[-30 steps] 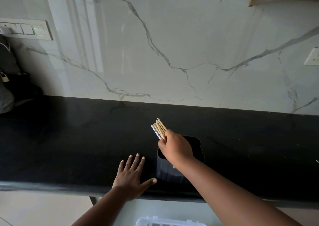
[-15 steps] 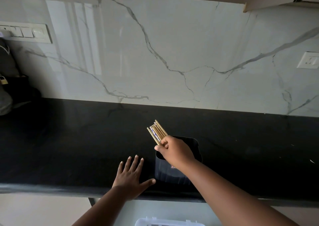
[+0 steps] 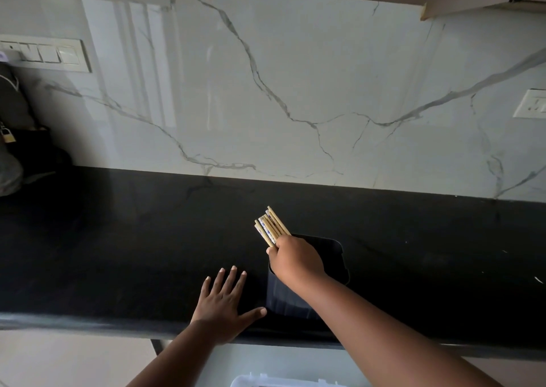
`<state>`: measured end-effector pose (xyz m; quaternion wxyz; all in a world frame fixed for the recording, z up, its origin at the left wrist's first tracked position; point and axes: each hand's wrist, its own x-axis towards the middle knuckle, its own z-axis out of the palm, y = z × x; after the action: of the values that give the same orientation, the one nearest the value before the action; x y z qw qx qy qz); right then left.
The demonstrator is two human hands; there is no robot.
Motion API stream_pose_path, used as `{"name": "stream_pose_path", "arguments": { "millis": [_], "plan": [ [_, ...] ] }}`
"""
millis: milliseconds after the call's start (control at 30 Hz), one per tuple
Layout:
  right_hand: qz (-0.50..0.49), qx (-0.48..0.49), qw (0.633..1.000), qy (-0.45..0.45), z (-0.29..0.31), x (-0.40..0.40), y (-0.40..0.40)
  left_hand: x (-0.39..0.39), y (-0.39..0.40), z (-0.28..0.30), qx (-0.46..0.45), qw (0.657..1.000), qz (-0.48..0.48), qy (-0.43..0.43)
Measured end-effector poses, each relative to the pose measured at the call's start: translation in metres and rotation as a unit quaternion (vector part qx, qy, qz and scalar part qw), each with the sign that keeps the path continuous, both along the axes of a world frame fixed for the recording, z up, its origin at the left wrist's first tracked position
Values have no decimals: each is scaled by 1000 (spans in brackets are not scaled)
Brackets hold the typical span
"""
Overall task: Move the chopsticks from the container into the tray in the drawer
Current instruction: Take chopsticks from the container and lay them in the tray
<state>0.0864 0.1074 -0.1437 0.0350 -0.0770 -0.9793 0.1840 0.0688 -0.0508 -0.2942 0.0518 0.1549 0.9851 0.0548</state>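
Pointing up-left, chopsticks (image 3: 270, 224), right hand (image 3: 295, 259) grip

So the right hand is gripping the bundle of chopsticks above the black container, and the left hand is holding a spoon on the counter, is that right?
Not quite. The left hand holds nothing; it lies flat on the black counter with fingers spread, as the head view shows. The rest stands: the right hand grips the chopsticks above the black container.

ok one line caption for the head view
Right hand grips chopsticks over the black container; left hand flat on countertop.
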Motion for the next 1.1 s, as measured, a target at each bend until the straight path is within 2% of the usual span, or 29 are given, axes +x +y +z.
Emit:
{"name": "stream_pose_path", "arguments": {
  "millis": [200, 300, 367, 467, 567, 667, 800, 867, 967, 1100],
  "plan": [
    [10, -22, 999, 31, 5, 0, 23, 2, 0, 5, 2, 1000, 2, -12],
    [12, -101, 992, 81, 29, -5, 44, 2, 1, 11, 6, 999, 1, -38],
    [17, -202, 972, 120, 58, -11, 60, 2, 1, 14, 9, 998, 0, -56],
    [30, -385, 912, 140, 105, -12, 82, 1, 1, 19, 20, 995, 7, -93],
    [57, -469, 871, 136, 139, -6, 97, -5, 0, 36, 82, 989, 46, -113],
    [82, -519, 841, 127, 154, 0, 101, -15, -5, 73, 169, 984, 46, 5],
    [103, -544, 825, 112, 154, 2, 91, -19, 1, 146, 207, 948, -104, 220],
    [111, -551, 821, 104, 150, 1, 84, -16, 12, 181, 173, 911, -190, 323],
    [124, -546, 823, 99, 146, 0, 75, -10, 28, 216, 98, 831, -301, 457],
    [128, -523, 837, 102, 143, -1, 69, -8, 34, 229, 53, 753, -390, 528]
  ]
}}
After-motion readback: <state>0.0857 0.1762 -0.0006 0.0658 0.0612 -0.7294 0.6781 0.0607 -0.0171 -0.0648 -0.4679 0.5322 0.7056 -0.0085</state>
